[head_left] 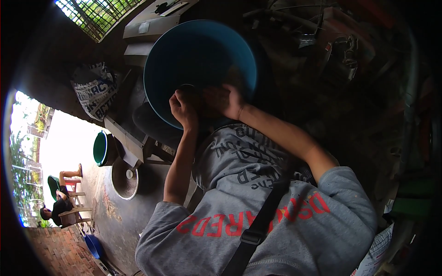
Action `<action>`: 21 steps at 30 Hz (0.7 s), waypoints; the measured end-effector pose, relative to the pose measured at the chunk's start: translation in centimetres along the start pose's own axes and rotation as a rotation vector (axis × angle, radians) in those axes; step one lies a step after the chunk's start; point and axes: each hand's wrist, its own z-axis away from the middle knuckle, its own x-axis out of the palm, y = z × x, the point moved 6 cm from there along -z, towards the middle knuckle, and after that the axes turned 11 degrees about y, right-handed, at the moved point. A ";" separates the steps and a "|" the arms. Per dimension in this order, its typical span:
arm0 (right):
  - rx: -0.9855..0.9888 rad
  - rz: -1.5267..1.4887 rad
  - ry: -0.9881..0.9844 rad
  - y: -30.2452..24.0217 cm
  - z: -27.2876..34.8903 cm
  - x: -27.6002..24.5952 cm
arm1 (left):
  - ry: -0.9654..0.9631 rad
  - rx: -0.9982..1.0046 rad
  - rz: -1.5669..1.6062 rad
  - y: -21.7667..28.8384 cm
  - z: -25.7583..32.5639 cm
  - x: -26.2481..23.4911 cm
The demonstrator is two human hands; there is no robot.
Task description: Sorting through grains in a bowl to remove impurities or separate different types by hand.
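A large blue tub [252, 69] stands in front of my body, its inside mostly in deep shadow. Over its near side, my left hand [185, 110] is closed, fingers curled next to a dark object with a thin curved rim [186, 86]; what exactly it grips is too dark to make out. My right hand [232, 102] is just right of it, fingers stretched toward the left hand, palm turned inward and slightly blurred. Whatever lies between the two hands and at the bottom of the tub is lost in the dark.
Left of me are a printed sack [96, 92], a green bucket [100, 148] and a round metal basin [125, 181] holding a small pale item. Farther off, a person [62, 202] sits on a chair near a blue basin [93, 246]. Dark machinery [345, 46] stands at right.
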 end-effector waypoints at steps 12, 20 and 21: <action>-0.048 0.262 -0.009 -0.2 1.6 0.8 | -0.645 0.802 -0.412 5.6 5.5 4.6; -0.090 0.242 -0.027 -0.4 0.1 -0.4 | -0.742 0.820 -0.441 4.2 5.8 5.3; -0.089 0.243 -0.029 -0.3 0.3 -0.2 | -0.751 0.804 -0.449 4.0 5.7 5.2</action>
